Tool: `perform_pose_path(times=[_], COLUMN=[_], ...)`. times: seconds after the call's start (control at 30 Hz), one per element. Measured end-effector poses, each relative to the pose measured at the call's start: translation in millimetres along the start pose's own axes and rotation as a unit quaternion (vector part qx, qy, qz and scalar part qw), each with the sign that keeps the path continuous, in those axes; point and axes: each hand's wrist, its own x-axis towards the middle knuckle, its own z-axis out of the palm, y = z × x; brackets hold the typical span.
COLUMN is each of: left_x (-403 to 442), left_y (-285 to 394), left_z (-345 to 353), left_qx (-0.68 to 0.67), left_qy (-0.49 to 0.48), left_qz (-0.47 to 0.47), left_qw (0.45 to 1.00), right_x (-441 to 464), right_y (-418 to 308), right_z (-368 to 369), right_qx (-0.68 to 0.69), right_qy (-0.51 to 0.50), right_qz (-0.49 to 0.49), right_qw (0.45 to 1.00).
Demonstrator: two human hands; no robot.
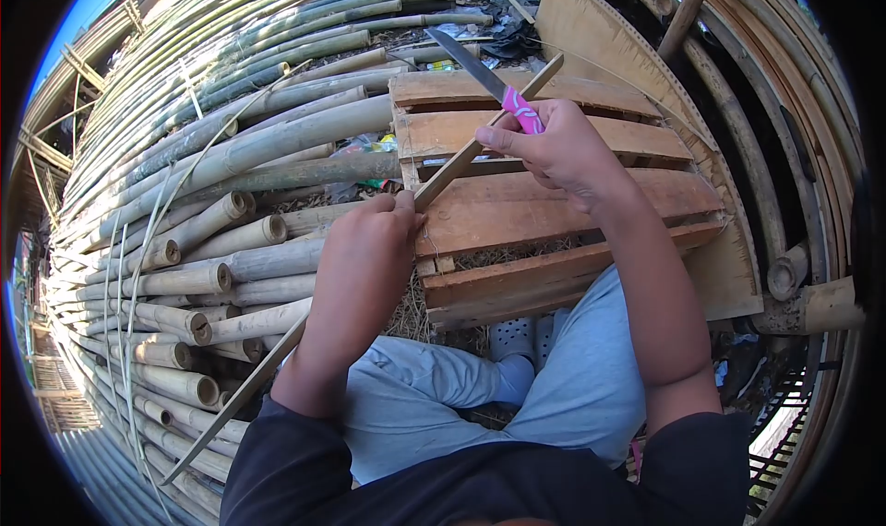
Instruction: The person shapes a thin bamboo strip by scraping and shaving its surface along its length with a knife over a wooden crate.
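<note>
A long, thin bamboo strip [445,177] runs diagonally from the lower left, under my left forearm, up over a slatted wooden crate [554,208]. Closed around the strip near the crate's left edge is my left hand [374,249]. My right hand [558,152] grips a knife by its pink-and-white handle [522,111], thumb near the strip. The knife's blade [468,65] points up and left, crossing beside the strip's upper part. Whether the blade's base touches the strip is unclear.
Stacked bamboo poles [305,152] fill the left and far side. A plywood sheet [600,37] lies behind and right of the crate. Thin loose strips [129,341] rest on the poles at left. My legs [581,388] are below the crate.
</note>
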Motion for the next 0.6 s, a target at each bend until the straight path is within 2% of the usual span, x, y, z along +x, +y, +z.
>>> perform_pose_path(times=[0.1, 0.2, 0.27, 0.3, 0.37, 0.4, 0.47, 0.53, 0.6], left_x=[-0.3, 0.1, 1.5, 2.8, 7.8, 9.4, 10.9, 12.0, 12.4], left_y=[-0.5, -2.3, -4.7, -6.6, -20.0, -26.4, -31.3, -34.8, -39.0], left_z=[0.0, 1.1, -0.4, -1.5, -4.5, -7.3, -15.1, -22.1, -28.3], left_qx=[0.006, -0.005, -0.013, -0.02, -0.049, -0.076, -0.08, -0.084, -0.086], left_qy=[-0.001, 0.003, -0.002, -0.005, -0.023, -0.041, -0.041, -0.043, -0.02], left_qz=[0.003, 0.007, 0.007, 0.007, 0.012, 0.018, -0.002, -0.021, -0.042], left_qw=[1.0, 1.0, 1.0, 1.0, 0.998, 0.996, 0.996, 0.995, 0.995], right_x=[-0.4, 2.7, 8.1, 11.6, 19.1, 20.4, 23.1, 26.4, 24.4], right_y=[-1.8, -0.5, 3.1, 7.4, 18.9, 21.4, 25.5, 25.3, 24.2], right_z=[-4.6, -4.1, -19.7, -29.7, -52.3, -60.7, -76.9, -81.2, -78.1], right_qx=[-0.041, -0.089, 0.001, 0.0, -0.04, -0.041, -0.201, -0.188, -0.236], right_qy=[-0.016, 0.034, -0.013, -0.013, -0.079, -0.079, -0.064, -0.084, -0.174], right_qz=[0.021, -0.003, 0.034, 0.034, -0.059, -0.061, -0.143, -0.122, -0.095], right_qw=[0.999, 0.995, 0.999, 0.999, 0.994, 0.994, 0.967, 0.971, 0.951])
